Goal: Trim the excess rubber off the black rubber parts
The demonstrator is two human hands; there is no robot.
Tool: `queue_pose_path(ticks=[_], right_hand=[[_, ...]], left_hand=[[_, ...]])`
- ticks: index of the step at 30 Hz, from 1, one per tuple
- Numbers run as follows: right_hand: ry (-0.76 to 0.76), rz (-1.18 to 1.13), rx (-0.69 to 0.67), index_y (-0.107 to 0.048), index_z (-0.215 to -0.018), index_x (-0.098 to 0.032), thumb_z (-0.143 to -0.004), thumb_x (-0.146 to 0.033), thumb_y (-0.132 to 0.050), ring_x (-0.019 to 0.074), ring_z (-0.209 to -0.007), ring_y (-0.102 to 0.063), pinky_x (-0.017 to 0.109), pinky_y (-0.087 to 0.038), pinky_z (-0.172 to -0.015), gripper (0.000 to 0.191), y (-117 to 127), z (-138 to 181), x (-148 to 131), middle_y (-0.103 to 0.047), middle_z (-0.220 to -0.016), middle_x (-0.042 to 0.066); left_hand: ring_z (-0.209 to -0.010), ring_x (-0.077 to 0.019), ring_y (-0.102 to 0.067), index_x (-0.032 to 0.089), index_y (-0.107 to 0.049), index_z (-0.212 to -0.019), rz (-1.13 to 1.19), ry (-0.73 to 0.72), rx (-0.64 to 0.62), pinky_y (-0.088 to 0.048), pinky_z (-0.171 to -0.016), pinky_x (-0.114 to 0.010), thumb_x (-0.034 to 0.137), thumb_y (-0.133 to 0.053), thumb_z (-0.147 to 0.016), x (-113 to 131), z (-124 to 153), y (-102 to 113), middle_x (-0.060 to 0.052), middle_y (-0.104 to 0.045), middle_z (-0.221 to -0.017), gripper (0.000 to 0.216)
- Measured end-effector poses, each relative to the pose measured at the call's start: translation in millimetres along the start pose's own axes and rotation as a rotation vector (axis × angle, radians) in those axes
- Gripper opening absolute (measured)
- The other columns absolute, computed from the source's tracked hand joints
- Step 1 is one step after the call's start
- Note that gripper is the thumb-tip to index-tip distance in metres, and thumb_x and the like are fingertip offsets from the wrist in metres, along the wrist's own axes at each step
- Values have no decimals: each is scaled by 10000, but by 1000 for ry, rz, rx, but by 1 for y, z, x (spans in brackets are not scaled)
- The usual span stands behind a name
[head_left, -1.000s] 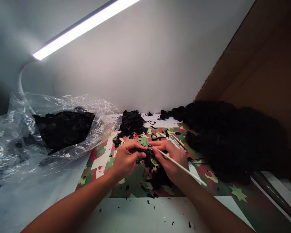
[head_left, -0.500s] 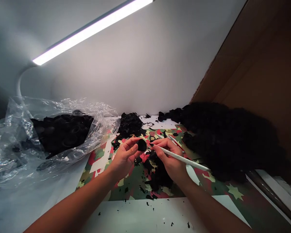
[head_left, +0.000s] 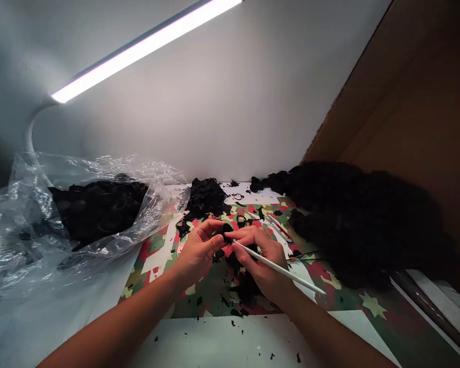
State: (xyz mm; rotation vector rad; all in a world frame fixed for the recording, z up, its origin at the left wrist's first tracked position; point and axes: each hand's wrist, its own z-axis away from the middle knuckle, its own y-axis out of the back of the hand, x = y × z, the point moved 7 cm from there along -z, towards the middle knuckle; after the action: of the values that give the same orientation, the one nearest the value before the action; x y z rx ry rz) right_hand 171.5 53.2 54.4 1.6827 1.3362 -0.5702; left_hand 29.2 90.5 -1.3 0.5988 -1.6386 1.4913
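Note:
A small black round ribbed part (head_left: 225,231) is pinched between the thumb and fingers of my left hand (head_left: 200,247), above the middle of the mat. My right hand (head_left: 265,256) grips a long, thin white pen-like tool (head_left: 287,273) and is closed around it. Its front end meets the black part, where my right fingers also touch; the tip itself is hidden. Below both hands, dark scraps (head_left: 249,286) lie on the camouflage-patterned mat (head_left: 184,301).
At the left, a clear plastic bag (head_left: 164,176) holds many black round parts (head_left: 99,204). A heap of black scraps (head_left: 207,197) stands behind my hands. On the right is a large black pile (head_left: 368,220) beside a cardboard panel (head_left: 414,102). A red-and-silver cutter (head_left: 279,228) lies nearby. A lamp (head_left: 149,51) hangs above.
My right hand has moved left, bringing the white tool against the black part. The part has turned and its ribbed side shows. The cutter behind my right hand is now more exposed.

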Motion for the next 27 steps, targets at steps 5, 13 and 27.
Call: queue_pose_path(ticks=[5,13,27], right_hand=[[88,109,20,-628,-837,-248,-935,-229,-620,213,-983,-643,390,-424,-908,100,-1,0,-7,-746,-1048,7],[136,477,140,-562,-813,-222,-981,-189,-505,206,-907,-638,418,-341,-936,181,10,-8,1,-736,-965,28],[-315,79,-12,-559,-752,-228,-921,-431,-581,154,-572,-551,270,-391,-563,265,20,-18,56,-613,-614,-30]], left_hand=[[-786,-121,-621,184,-731,-934,-104,-89,49,-496,-710,-216,242,-892,-662,3,-2,5,-7,-671,-888,321],[-832,-140,-628,172,-720,-890,-218,-245,21,-508,-702,-215,209,-889,-662,16,3,-1,-23,-699,-909,286],[-800,-142,-696,147,-704,-1066,160,13,-115,-558,-766,-236,328,-775,-824,4,-2,-6,-105,-745,-1009,310]])
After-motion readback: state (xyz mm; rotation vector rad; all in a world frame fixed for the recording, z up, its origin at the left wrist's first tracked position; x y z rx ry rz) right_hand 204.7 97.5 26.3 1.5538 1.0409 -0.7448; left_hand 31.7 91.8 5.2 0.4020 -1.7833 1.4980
